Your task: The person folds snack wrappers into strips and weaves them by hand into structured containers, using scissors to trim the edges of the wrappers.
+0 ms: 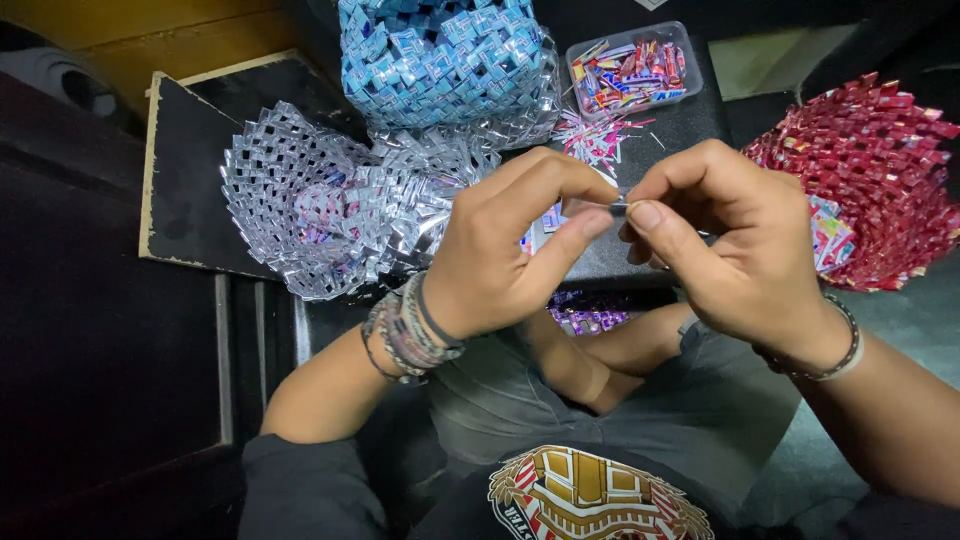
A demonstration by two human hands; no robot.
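Both hands, left hand (500, 250) and right hand (735, 240), pinch one folded strip (617, 208) between fingertips.

Two hands, left hand (510, 250) and right hand (730, 240), pinching one tiny folded strip (618, 208) together, near silver (330, 205), blue (440, 60) and red (870, 170) woven baskets.

Silver woven basket (300, 215) centre left on black board (185, 170), blue woven basket (440, 60) top centre, red woven basket (880, 170) right, clear tub of folded wrappers (630, 68) upper centre.
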